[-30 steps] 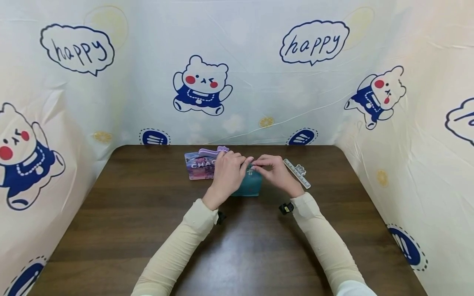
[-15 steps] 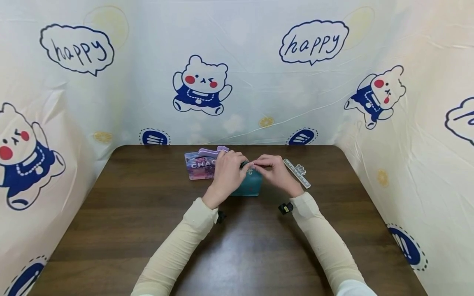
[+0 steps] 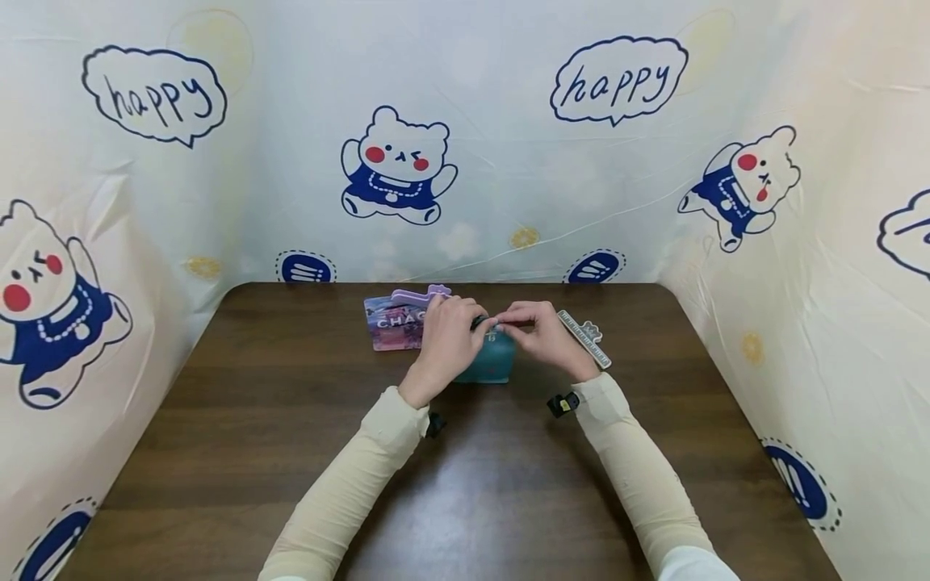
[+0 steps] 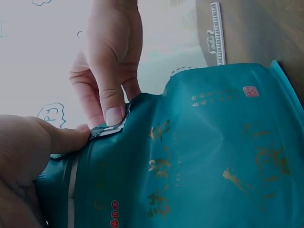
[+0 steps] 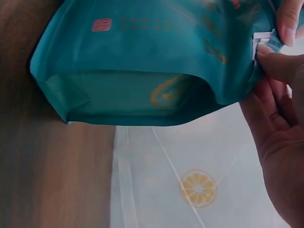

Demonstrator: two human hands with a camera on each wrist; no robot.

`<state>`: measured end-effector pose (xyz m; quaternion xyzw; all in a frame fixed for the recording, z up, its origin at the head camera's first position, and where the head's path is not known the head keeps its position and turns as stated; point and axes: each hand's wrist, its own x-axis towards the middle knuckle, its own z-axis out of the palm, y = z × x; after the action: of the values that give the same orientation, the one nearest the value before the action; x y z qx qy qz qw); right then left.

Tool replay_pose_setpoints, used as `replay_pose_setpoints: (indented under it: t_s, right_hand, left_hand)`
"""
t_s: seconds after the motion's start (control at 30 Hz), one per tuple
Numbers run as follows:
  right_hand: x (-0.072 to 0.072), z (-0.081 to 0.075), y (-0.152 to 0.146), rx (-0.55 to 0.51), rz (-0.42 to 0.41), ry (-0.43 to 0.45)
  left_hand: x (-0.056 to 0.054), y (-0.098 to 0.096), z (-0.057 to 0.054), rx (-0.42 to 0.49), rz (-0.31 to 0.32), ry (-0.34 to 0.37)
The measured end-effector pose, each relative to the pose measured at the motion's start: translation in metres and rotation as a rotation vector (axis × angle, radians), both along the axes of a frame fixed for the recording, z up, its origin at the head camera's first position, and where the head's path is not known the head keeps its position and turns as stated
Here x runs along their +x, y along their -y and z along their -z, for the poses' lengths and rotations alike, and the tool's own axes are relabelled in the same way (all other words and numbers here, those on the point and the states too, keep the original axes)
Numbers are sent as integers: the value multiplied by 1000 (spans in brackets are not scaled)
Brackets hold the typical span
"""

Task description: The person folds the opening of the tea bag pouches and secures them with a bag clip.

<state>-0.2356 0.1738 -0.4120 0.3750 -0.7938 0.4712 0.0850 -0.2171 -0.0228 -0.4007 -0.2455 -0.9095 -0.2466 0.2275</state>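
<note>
A teal pouch [image 3: 490, 361] with gold lettering stands on the table between both hands. At its top edge, my left hand [image 3: 448, 339] grips the upper part, with the thumb near a whitish strip [image 4: 108, 129] at the corner. My right hand [image 3: 543, 335] pinches that strip between thumb and fingers; the right wrist view shows its thumb pressed on the strip. The fingertips of the two hands nearly meet there. Most of the left hand's fingers are hidden behind the pouch. The pouch's gusseted bottom [image 5: 118, 97] faces the right wrist camera.
Behind the left hand lie a pink-and-blue packet [image 3: 392, 327] and a purple clip [image 3: 410, 298] at its upper edge. A white clip with ruler-like marks [image 3: 584, 339] lies right of the right hand. Printed cloth [image 3: 501, 161] stands around the table's back and sides.
The left thumb has come down from above the pouch's top edge towards the right fingertips. Both hands keep their places at the pouch's top, and the head view has shifted slightly.
</note>
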Motion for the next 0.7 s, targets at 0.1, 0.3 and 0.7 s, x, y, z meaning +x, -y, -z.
replay_pose_setpoints:
  t_s: [0.1, 0.3, 0.7]
  right_hand:
    - [1, 1, 0, -19, 11, 22]
    - [4, 2, -3, -48, 47, 60]
    - [-1, -2, -10, 9, -9, 141]
  left_hand:
    - [-1, 0, -1, -2, 1, 2]
    - [-2, 2, 0, -25, -12, -29]
    - [-3, 1, 6, -36, 6, -85]
